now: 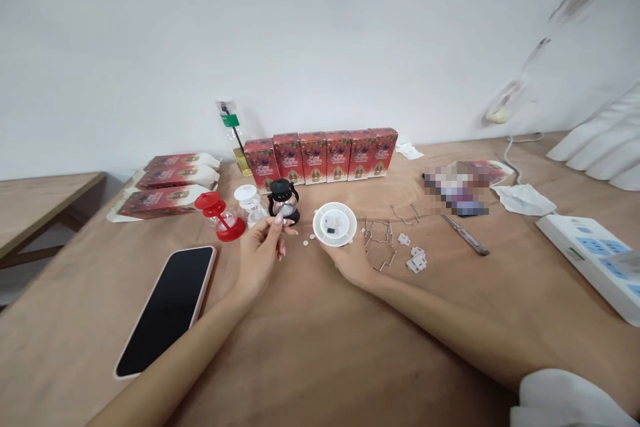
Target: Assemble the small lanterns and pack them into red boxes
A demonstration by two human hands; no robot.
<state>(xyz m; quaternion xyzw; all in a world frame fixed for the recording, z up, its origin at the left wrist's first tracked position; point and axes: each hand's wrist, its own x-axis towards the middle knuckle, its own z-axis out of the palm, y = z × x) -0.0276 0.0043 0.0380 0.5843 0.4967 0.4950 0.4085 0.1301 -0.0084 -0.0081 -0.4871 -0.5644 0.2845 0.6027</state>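
My right hand (350, 260) is wrapped round a white round lantern base (317, 227), its underside facing up toward me. Inside its recess a small dark part and pale parts show. Just left of it, my left hand (261, 247) is closed in a pinch; whatever sits between thumb and forefinger is too small to name. Behind that hand stands a black mini lantern (283, 193), with a white lantern (247, 199) and a red lantern (220, 217) farther left. Two small button cells (306, 243) lie on the table between my hands.
Red printed boxes (313, 159) stand in a row at the back; more boxes (165, 200) lie left. A phone (167, 310) lies front left. Wire handles (380, 233), white plastic pieces (417, 260), a utility knife (466, 235) and a power strip (590, 260) are on the right.
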